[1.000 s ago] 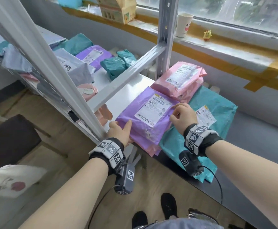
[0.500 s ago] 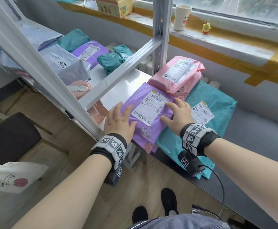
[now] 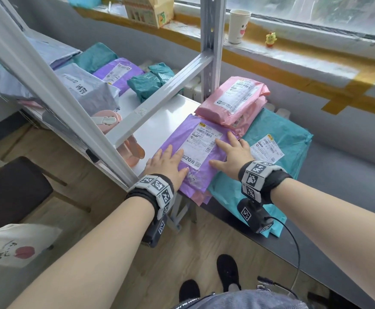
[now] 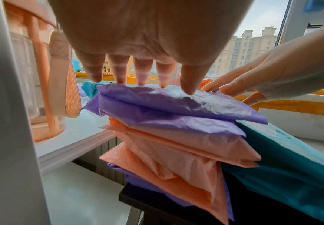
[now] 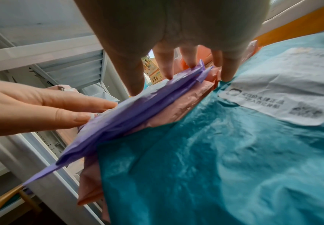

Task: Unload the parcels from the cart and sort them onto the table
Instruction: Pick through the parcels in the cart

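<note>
A purple parcel (image 3: 195, 150) with a white label lies on top of a stack of pink and purple parcels (image 4: 186, 149) at the dark table's left end. My left hand (image 3: 166, 166) lies flat on its near left part, fingers straight (image 4: 138, 73). My right hand (image 3: 233, 152) presses its right side with straight fingers (image 5: 176, 67). A pink parcel (image 3: 237, 97) lies behind it, and a large teal parcel (image 3: 278, 157) lies to its right, partly under the stack.
A grey metal rack (image 3: 55, 94) stands on the left, its white shelf holding grey, teal and purple parcels (image 3: 115, 72) and a pink container (image 3: 124, 139). A paper cup (image 3: 237, 25) and small toy (image 3: 270, 39) sit on the windowsill. A dark stool (image 3: 10, 188) stands lower left.
Both hands let go of the purple parcel's edges and flattened onto its top. The parcel has settled onto the stack, and the view shifted slightly nearer.
</note>
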{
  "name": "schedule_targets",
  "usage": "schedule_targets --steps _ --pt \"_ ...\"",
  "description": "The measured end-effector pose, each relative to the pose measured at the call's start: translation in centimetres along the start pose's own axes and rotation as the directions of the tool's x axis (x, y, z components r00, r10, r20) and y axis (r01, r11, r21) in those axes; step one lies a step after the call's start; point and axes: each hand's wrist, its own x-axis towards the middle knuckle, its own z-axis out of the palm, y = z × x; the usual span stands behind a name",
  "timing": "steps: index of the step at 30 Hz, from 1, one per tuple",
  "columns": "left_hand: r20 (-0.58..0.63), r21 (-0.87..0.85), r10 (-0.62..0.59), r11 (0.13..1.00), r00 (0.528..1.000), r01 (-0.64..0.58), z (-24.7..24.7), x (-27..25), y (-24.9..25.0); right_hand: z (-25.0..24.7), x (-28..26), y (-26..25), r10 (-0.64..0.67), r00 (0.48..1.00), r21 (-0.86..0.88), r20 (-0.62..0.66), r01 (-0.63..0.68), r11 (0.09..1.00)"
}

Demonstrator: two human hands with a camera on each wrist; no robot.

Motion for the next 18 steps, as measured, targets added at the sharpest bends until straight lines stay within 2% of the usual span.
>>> schedule_targets --steps 10,18 --pt "-0.134 0.009 0.153 0.988 0.979 -0.153 -1.8 -2.0 0.3 -0.5 -3.4 -1.1 0.032 0.986 0.089 -0.166 -0.017 0.996" --pt "-0.139 0.074 0.362 0.932 0.922 -0.355 -2.3 -4.0 5.3 -1.4 -9.8 3.2 0.195 0.93 0.12 -0.312 -0.165 0.979"
